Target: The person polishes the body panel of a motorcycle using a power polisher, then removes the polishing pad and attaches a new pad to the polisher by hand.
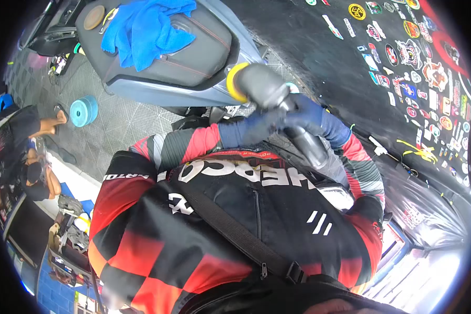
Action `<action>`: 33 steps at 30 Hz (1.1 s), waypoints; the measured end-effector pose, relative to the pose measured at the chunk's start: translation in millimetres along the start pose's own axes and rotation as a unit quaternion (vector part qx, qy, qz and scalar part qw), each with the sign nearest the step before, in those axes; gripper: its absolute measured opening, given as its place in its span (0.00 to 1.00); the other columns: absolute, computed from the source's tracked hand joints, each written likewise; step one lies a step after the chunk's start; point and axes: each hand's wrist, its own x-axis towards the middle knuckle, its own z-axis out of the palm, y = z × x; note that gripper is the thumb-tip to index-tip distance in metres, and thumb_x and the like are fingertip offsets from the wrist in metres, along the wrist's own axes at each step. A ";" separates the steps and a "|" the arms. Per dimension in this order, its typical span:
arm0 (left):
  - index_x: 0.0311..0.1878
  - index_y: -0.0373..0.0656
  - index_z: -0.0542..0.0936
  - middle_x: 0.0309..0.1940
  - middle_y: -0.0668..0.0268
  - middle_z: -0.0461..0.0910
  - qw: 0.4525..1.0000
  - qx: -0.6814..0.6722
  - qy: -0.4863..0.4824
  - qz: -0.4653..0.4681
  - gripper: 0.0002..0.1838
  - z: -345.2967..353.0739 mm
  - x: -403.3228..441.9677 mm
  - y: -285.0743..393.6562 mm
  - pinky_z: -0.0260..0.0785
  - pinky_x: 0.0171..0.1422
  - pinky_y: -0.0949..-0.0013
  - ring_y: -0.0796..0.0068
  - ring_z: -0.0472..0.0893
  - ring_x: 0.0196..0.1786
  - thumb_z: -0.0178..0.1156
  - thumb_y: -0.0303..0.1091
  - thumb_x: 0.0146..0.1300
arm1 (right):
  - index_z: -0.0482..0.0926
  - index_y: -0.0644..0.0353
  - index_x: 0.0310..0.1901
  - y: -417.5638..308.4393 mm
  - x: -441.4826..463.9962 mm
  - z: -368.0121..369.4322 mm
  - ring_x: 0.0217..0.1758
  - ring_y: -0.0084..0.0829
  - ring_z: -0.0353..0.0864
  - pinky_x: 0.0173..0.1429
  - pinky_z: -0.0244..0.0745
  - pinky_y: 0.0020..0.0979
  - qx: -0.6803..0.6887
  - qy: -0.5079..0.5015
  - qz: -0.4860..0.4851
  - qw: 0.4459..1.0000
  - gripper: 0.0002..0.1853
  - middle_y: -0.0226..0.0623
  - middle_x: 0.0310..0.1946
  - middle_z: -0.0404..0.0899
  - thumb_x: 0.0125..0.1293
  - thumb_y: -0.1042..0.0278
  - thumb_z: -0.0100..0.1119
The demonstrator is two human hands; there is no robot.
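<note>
Currently grips a polisher [261, 86] with the right hand [301, 113], closed around the tool just behind its head, in front of the jersey [220, 214]. Has the left hand [257, 130] close beside the right, at the tool's middle; cannot tell through the blur whether closed or only resting there. Holds the yellow pad [237, 82] right at the edge of the scooter's grey side panel [167, 91], overlapping that edge in view; cannot tell whether touching. Sees, inside that edge, the dark seat [209, 55] under a rumpled blue towel [146, 34], well apart from the polisher. At the seat's far left corner, sees a round tan disc [93, 17]. To the left, has open floor [125, 118] for moving, as far as a round blue stool [83, 111]. To the right, has only a narrow strip between scooter and stickered wall [361, 78]. Near the left border, sees another person [34, 157], well apart from the polisher.
</note>
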 end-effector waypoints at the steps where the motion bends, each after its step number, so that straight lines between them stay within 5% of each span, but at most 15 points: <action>1: 0.51 0.45 0.75 0.44 0.70 0.78 0.999 0.020 0.005 0.033 0.16 7.8 -10.5 -8.1 0.68 0.49 0.71 0.82 0.75 0.47 0.52 0.45 0.69 | 0.69 0.72 0.58 5.8 -0.3 1.5 0.54 0.29 0.77 0.60 0.71 0.33 -0.048 -0.039 -0.065 0.996 0.35 0.45 0.48 0.79 0.56 0.55 0.69; 5: 0.57 0.42 0.74 0.47 0.64 0.79 0.993 0.069 0.014 0.093 0.21 -8.8 13.5 4.8 0.70 0.56 0.68 0.75 0.77 0.54 0.57 0.44 0.66 | 0.62 0.74 0.62 14.4 12.5 -8.8 0.55 0.31 0.77 0.60 0.72 0.32 0.048 -0.041 0.001 0.998 0.40 0.46 0.52 0.77 0.58 0.53 0.69; 6: 0.59 0.39 0.72 0.50 0.60 0.80 0.989 -0.142 0.038 -0.032 0.25 8.9 11.2 34.1 0.68 0.63 0.62 0.68 0.76 0.58 0.55 0.47 0.66 | 0.62 0.74 0.62 20.8 11.9 -1.4 0.55 0.32 0.77 0.60 0.72 0.32 0.150 0.020 0.017 0.988 0.39 0.47 0.52 0.77 0.57 0.55 0.68; 7: 0.59 0.39 0.72 0.50 0.60 0.80 0.989 -0.141 0.040 -0.035 0.25 9.7 6.6 31.8 0.68 0.63 0.62 0.68 0.76 0.58 0.55 0.47 0.66 | 0.62 0.74 0.62 11.0 8.4 4.6 0.55 0.32 0.77 0.60 0.72 0.32 0.154 0.021 0.016 0.988 0.39 0.47 0.52 0.77 0.57 0.55 0.68; 9: 0.60 0.36 0.72 0.54 0.60 0.78 0.992 -0.112 0.057 -0.008 0.28 10.5 -1.8 21.0 0.65 0.65 0.58 0.67 0.75 0.59 0.49 0.51 0.68 | 0.62 0.75 0.62 -16.8 0.3 9.4 0.53 0.31 0.78 0.60 0.72 0.32 0.012 0.043 0.017 0.999 0.40 0.46 0.50 0.78 0.57 0.55 0.69; 10: 0.64 0.34 0.68 0.62 0.60 0.74 0.986 0.147 0.055 -0.052 0.32 4.9 -5.2 12.0 0.59 0.71 0.58 0.67 0.73 0.62 0.44 0.54 0.70 | 0.63 0.74 0.61 -17.1 -2.7 6.5 0.53 0.31 0.77 0.60 0.72 0.33 0.013 -0.006 0.012 1.000 0.39 0.45 0.51 0.78 0.56 0.55 0.69; 11: 0.64 0.34 0.68 0.62 0.60 0.74 0.986 0.149 0.054 -0.053 0.32 -1.3 -6.3 3.7 0.59 0.71 0.58 0.67 0.73 0.62 0.44 0.54 0.70 | 0.63 0.74 0.61 -8.6 -2.3 2.9 0.53 0.31 0.77 0.60 0.72 0.33 0.014 -0.004 0.011 1.000 0.39 0.45 0.51 0.78 0.56 0.55 0.69; 13: 0.45 0.47 0.76 0.36 0.75 0.74 0.989 0.142 0.051 0.001 0.15 21.2 -15.3 15.9 0.67 0.45 0.76 0.83 0.73 0.38 0.60 0.47 0.64 | 0.66 0.71 0.61 9.3 2.3 0.1 0.53 0.30 0.77 0.59 0.73 0.33 0.002 -0.073 -0.050 0.996 0.37 0.44 0.51 0.78 0.56 0.57 0.69; 14: 0.62 0.35 0.70 0.63 0.61 0.72 0.995 0.089 -0.036 -0.039 0.30 -1.9 -2.5 1.5 0.53 0.74 0.66 0.69 0.72 0.64 0.46 0.53 0.71 | 0.68 0.69 0.60 13.7 4.8 0.8 0.53 0.30 0.77 0.60 0.72 0.33 0.083 -0.080 -0.004 0.993 0.35 0.44 0.50 0.79 0.55 0.58 0.69; 17: 0.59 0.41 0.74 0.53 0.64 0.79 0.993 -0.084 0.082 -0.022 0.28 26.9 -2.8 33.1 0.63 0.65 0.65 0.71 0.75 0.59 0.56 0.55 0.66 | 0.68 0.69 0.60 9.8 -5.4 15.4 0.54 0.29 0.77 0.60 0.72 0.33 0.138 0.044 0.043 0.989 0.35 0.44 0.50 0.79 0.55 0.58 0.70; 21: 0.50 0.44 0.75 0.38 0.71 0.76 0.999 -0.002 0.043 0.007 0.17 36.5 -13.7 9.2 0.70 0.51 0.72 0.81 0.75 0.43 0.64 0.41 0.62 | 0.67 0.69 0.61 13.7 -13.3 8.1 0.55 0.28 0.77 0.61 0.71 0.31 0.073 -0.070 -0.023 0.995 0.35 0.42 0.51 0.78 0.57 0.56 0.69; 23: 0.52 0.44 0.75 0.42 0.69 0.77 0.999 0.019 -0.014 -0.048 0.19 20.8 -7.0 10.5 0.71 0.54 0.71 0.80 0.75 0.45 0.65 0.40 0.61 | 0.65 0.69 0.63 26.1 -13.2 7.3 0.55 0.29 0.77 0.62 0.70 0.31 0.097 -0.110 -0.008 0.989 0.37 0.42 0.52 0.77 0.57 0.56 0.69; 27: 0.54 0.44 0.73 0.46 0.70 0.75 0.992 -0.123 0.024 -0.025 0.21 28.4 -5.8 20.6 0.67 0.52 0.73 0.78 0.74 0.46 0.63 0.45 0.64 | 0.65 0.70 0.62 36.1 -21.4 26.5 0.51 0.28 0.78 0.56 0.75 0.30 0.214 0.038 -0.021 0.976 0.36 0.41 0.50 0.78 0.57 0.59 0.69; 30: 0.48 0.45 0.76 0.37 0.72 0.76 0.990 0.133 0.003 -0.044 0.17 53.7 -28.7 36.9 0.68 0.45 0.73 0.80 0.74 0.41 0.64 0.44 0.62 | 0.66 0.69 0.62 13.0 -28.1 16.0 0.48 0.27 0.78 0.55 0.75 0.30 0.154 -0.109 0.054 0.981 0.35 0.39 0.49 0.77 0.58 0.61 0.69; 33: 0.44 0.44 0.78 0.37 0.70 0.77 0.997 0.022 -0.032 -0.066 0.15 45.7 -22.7 35.3 0.69 0.46 0.72 0.79 0.74 0.42 0.63 0.45 0.63 | 0.65 0.68 0.62 31.1 -27.5 23.7 0.48 0.27 0.78 0.55 0.75 0.30 0.197 -0.046 0.013 0.979 0.35 0.39 0.49 0.77 0.58 0.60 0.68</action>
